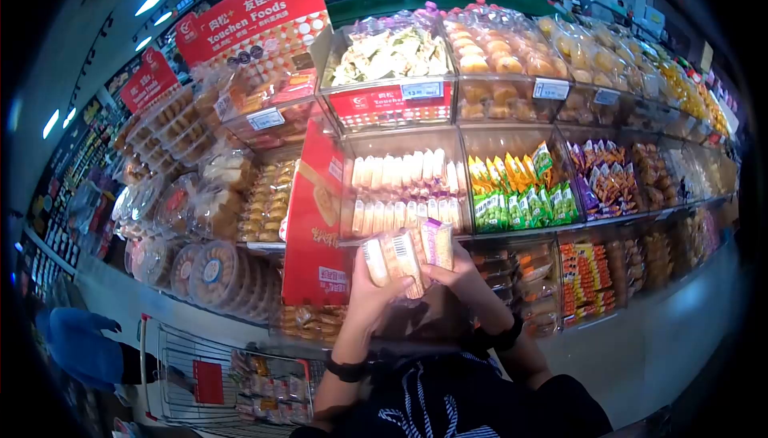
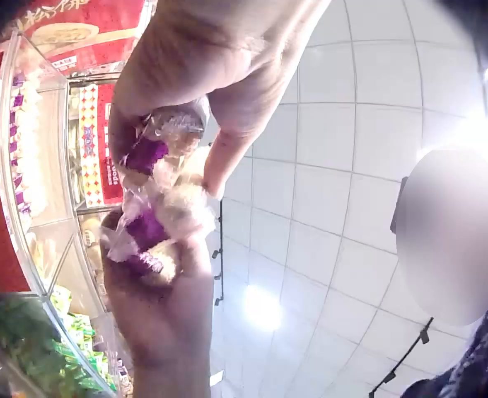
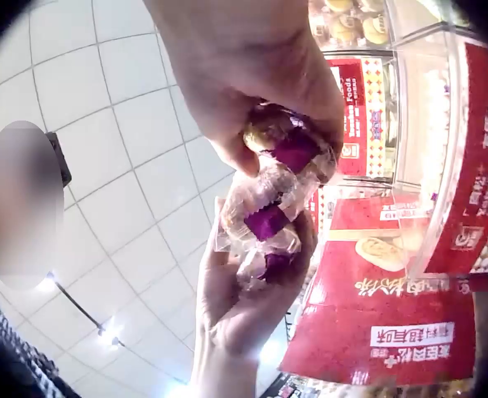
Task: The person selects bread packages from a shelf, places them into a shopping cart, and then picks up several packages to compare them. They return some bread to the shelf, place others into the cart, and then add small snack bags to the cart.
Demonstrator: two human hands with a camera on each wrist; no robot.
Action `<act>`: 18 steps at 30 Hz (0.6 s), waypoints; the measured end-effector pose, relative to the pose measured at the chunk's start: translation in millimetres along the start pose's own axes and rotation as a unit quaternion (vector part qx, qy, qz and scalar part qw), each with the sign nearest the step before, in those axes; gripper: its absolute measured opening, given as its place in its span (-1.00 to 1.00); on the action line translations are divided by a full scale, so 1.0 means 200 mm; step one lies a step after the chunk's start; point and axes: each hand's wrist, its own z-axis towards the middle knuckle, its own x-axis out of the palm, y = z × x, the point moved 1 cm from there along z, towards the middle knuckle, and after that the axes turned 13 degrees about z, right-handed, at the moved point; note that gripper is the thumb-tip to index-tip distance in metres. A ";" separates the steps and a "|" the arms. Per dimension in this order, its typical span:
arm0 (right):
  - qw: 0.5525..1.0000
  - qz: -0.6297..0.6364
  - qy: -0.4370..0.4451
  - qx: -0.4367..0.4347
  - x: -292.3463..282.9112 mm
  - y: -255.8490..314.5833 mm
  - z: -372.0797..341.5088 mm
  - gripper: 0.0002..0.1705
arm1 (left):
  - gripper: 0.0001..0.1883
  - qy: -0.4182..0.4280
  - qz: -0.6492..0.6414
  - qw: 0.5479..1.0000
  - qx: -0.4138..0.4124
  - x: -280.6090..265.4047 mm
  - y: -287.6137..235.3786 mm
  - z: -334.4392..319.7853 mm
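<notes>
Several clear-wrapped pastry rolls (image 1: 399, 256) with purple labels are held side by side in front of the shelves. My left hand (image 1: 370, 290) grips the ones on the left, its thumb lying across the front of the wrappers. On the other side my right hand (image 1: 460, 278) pinches a roll with a purple-ended wrapper (image 1: 438, 240) between thumb and fingers. The two hands nearly meet at the rolls. In the right wrist view, purple labels (image 3: 269, 222) show on the ends of the bundle, and the palms hide part of it.
A bin of similar rolls (image 1: 408, 174) lies just behind my hands, beside a red sign panel (image 1: 316, 222). Green and yellow packets (image 1: 520, 186) fill the bin to its right. A shopping cart (image 1: 180, 366) holding packages stands at lower left, near a person in blue (image 1: 76, 346).
</notes>
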 end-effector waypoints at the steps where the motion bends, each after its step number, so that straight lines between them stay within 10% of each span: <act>1: 1.000 -0.016 0.003 -0.004 0.00 0.00 0.00 -0.33 | -0.27 -0.001 -0.001 1.000 0.002 0.00 0.00 0.00; 18: 0.977 0.166 -0.132 0.014 0.00 0.10 -0.04 -0.45 | -0.29 -0.023 -0.106 0.994 -0.016 -0.11 0.07 0.03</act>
